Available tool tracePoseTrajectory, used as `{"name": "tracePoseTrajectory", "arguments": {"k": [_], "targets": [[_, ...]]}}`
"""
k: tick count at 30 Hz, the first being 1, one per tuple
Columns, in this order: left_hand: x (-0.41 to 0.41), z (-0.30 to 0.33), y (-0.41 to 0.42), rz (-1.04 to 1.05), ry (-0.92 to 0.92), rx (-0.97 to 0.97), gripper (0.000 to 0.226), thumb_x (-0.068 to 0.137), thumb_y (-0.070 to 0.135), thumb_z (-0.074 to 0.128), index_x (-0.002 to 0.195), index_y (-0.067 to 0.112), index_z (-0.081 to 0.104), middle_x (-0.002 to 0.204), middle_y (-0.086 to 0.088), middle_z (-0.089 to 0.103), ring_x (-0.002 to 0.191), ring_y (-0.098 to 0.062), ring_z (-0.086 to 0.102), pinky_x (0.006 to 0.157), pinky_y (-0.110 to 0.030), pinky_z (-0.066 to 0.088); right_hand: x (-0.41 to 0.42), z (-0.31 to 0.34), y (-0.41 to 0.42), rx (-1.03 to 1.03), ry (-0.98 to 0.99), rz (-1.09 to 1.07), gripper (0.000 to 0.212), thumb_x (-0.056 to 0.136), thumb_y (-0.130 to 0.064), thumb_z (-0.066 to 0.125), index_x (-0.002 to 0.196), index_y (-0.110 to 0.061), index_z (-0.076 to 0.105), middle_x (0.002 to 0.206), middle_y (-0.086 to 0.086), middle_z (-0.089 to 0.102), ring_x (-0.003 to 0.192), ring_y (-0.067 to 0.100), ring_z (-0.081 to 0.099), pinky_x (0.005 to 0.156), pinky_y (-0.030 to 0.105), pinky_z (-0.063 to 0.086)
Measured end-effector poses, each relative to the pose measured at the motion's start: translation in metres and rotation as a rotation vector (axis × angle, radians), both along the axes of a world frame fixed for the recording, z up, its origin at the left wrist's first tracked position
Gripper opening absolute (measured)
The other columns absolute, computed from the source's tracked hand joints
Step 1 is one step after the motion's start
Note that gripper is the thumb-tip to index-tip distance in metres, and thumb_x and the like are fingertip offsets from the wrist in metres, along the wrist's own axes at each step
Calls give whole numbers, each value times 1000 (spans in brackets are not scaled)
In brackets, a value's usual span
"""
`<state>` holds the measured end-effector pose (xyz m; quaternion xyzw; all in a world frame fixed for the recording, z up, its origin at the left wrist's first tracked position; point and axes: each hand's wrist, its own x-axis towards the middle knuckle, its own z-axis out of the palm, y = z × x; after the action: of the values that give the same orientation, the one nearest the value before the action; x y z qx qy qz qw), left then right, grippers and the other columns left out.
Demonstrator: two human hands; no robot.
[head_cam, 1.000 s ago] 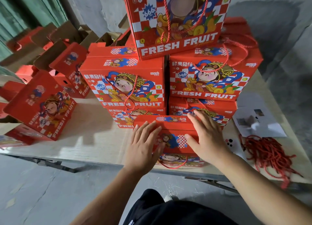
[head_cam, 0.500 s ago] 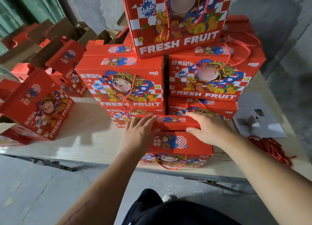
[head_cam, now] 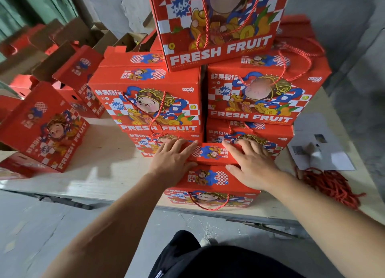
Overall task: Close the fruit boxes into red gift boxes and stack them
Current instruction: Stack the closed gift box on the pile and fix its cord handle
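A: State the hand positions.

B: Left hand (head_cam: 170,158) and right hand (head_cam: 251,165) both lie flat, fingers straight, pressing the top flaps of the front gift box (head_cam: 210,179); nothing is clasped.

A: Location of the box?

B: Directly beneath both palms, at the near edge of the table (head_cam: 104,169), its rope handle (head_cam: 208,203) hanging on the side facing the person.

A: Surroundings?

B: Stacked closed boxes (head_cam: 154,102) touch it just beyond the fingertips. A pile of red cords (head_cam: 331,186) lies outboard of the right hand; tilted boxes (head_cam: 45,127) sit well outboard of the left.
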<state>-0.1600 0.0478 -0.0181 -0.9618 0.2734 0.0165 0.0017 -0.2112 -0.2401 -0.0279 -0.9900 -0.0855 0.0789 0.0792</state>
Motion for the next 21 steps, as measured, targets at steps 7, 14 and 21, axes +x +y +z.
{"name": "tracePoseTrajectory", "arguments": {"k": [7, 14, 21], "targets": [[12, 1, 3, -49, -52, 16, 81, 93, 84, 15, 156, 36, 35, 139, -1, 54, 126, -32, 51, 109, -50, 41, 0, 3, -4, -13, -38, 21, 72, 98, -71, 25, 160, -47, -4, 162, 1, 27, 150, 28, 19, 121, 53, 28], [-22, -8, -9, -72, -291, -263, 69, 98, 77, 38, 129, 18, 58, 125, -9, 55, 105, -35, 52, 93, -50, 43, -1, -1, 0, -7, 13, -12, 81, 93, -80, 22, 159, -47, -9, 162, 4, 22, 151, 31, 12, 122, 53, 20], [-72, -23, -19, -74, -252, -136, 95, 77, 93, 49, 142, 25, 59, 137, -3, 58, 121, -33, 51, 106, -48, 32, 2, 5, 0, 47, -188, 3, 83, 94, -80, 23, 157, -29, 41, 140, 1, 58, 134, 26, 48, 111, 44, 45]]}}
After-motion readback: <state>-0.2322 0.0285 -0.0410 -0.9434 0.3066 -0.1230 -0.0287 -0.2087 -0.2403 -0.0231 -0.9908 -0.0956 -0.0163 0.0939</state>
